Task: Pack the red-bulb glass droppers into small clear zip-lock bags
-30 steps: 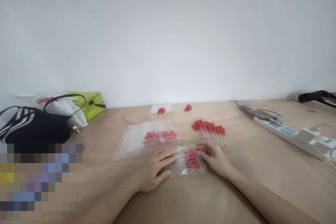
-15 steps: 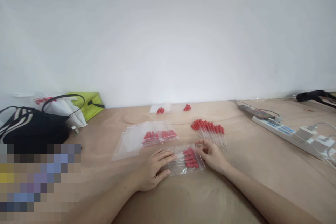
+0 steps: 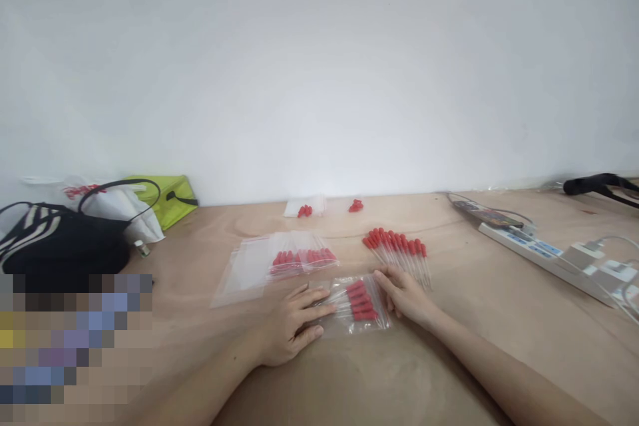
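Observation:
A clear zip-lock bag lies flat on the table before me, holding several glass droppers whose red bulbs point right. My left hand rests on the bag's left end, fingers stretched out and pressing the plastic. At the zip edge on the right, my right hand is closed with thumb and forefinger on the bag's upper corner; its other fingers curl under and are partly hidden. Loose droppers with red bulbs lie in a row just beyond the right hand. Filled bags overlap beyond the left hand.
Flat bags lie left of the filled ones. Small red bulbs sit near the wall, some on white plastic. A power strip with chargers and a phone are at right; a black bag and a green bag at left.
My right hand has shifted its fingers at the bag's zip edge, its forefinger now lying along the upper corner and the others curling under. The left hand stays in place.

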### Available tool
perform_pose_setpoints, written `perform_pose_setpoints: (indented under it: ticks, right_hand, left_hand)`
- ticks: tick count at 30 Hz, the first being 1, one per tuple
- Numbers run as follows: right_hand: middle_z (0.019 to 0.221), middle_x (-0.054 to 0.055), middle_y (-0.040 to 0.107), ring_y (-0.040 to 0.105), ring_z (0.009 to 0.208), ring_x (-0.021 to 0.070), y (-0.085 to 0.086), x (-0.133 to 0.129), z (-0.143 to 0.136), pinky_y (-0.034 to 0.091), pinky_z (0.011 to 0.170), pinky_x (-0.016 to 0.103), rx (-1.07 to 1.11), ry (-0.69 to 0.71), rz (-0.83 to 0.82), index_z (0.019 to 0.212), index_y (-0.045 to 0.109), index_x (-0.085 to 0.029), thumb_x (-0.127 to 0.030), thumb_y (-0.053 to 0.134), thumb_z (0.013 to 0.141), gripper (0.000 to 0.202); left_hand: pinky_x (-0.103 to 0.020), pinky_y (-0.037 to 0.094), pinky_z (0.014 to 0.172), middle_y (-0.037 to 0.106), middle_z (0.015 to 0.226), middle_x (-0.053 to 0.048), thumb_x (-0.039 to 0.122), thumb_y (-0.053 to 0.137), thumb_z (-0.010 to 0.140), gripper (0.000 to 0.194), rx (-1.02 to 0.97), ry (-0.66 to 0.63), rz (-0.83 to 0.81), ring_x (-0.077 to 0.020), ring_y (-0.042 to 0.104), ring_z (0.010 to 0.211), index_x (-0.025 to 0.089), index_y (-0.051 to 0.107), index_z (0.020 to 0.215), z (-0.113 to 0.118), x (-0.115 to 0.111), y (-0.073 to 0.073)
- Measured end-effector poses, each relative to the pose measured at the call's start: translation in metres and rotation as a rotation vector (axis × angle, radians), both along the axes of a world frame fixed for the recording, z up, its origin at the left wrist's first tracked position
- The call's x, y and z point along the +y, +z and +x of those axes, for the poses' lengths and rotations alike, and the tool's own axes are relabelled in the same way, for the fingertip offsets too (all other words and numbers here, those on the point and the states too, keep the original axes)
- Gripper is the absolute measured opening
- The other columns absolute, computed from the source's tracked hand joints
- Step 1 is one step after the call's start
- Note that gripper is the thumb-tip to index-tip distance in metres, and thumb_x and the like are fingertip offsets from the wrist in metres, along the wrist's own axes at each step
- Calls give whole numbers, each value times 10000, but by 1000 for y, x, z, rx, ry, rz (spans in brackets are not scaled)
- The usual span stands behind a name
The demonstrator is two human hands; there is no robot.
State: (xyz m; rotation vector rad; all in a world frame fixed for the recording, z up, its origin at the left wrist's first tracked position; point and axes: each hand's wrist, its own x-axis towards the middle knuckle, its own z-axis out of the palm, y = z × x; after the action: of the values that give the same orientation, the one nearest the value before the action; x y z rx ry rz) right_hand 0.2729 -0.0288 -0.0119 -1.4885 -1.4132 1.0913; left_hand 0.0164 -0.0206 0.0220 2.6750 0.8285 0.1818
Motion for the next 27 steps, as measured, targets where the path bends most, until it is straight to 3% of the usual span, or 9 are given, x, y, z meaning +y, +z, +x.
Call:
perform_pose_setpoints:
  ticks: [6, 11, 14, 18, 21, 22, 23, 27]
  right_hand:
    - [512, -59, 486, 420, 421, 61, -3, 3, -1, 309, 384, 181, -4, -19, 21, 647, 489, -168, -388, 661, 578, 287]
    - [435, -91, 423, 335, 348, 35, 9, -5, -1, 231, 342, 168, 275, 126, -119, 589, 401, -187, -473, 636, 600, 370]
    - [446, -92, 430, 333, 353, 30, 14, -8, 9, 228, 339, 156, 454, 142, -139, 604, 417, -187, -447, 638, 631, 342]
    - [540, -60, 547, 493, 445, 80, 20, -6, 32, 406, 445, 197, 637, 28, -139, 683, 495, -201, -353, 651, 652, 219]
    - [662, -19, 625, 589, 587, 138, 28, 1, 42, 479, 576, 262, 724, -57, -100, 739, 542, -203, -302, 627, 670, 148]
    - [692, -8, 637, 602, 626, 151, 31, 5, 41, 485, 599, 273, 746, -80, -77, 752, 552, -201, -296, 612, 681, 133]
    - [713, 0, 645, 609, 652, 158, 33, 10, 38, 488, 608, 275, 767, -95, -47, 763, 560, -199, -291, 602, 689, 125]
    - [634, -21, 619, 591, 579, 126, 33, 34, 3, 482, 533, 231, 873, -128, 53, 703, 532, -195, -272, 619, 676, 120]
  left_hand:
    - [-442, 213, 1033, 350, 1349, 16, 302, 391, 876, 372, -19, -52, 2, -209, 244, 1265, 322, 400, 1248, 1, 1, 0]
    - [-436, 226, 1027, 314, 1369, 20, 311, 387, 878, 423, -32, -56, 33, -217, 203, 1278, 317, 315, 1295, -2, 1, -6]
    - [-417, 275, 999, 388, 1322, -11, 307, 403, 866, 405, -108, 15, 117, -224, 271, 1246, 289, 358, 1268, -3, 1, -11]
    - [-367, 370, 892, 568, 1061, -55, 288, 406, 850, 250, -276, 298, 320, -212, 478, 1039, 213, 515, 1062, -7, 9, -11]
    - [-328, 384, 843, 595, 909, -55, 309, 432, 810, 177, -267, 659, 405, -207, 521, 929, 185, 550, 855, -23, 30, -4]
    - [-309, 379, 848, 594, 906, -44, 322, 454, 786, 168, -216, 830, 395, -199, 522, 928, 193, 543, 847, -32, 40, -1]
    - [-321, 376, 844, 589, 926, -54, 322, 468, 767, 182, -190, 917, 384, -214, 519, 933, 186, 535, 868, -42, 49, 1]
    - [-398, 399, 758, 583, 914, -129, 405, 521, 688, 336, -102, 1136, 290, -314, 527, 912, 134, 526, 887, -83, 76, 3]
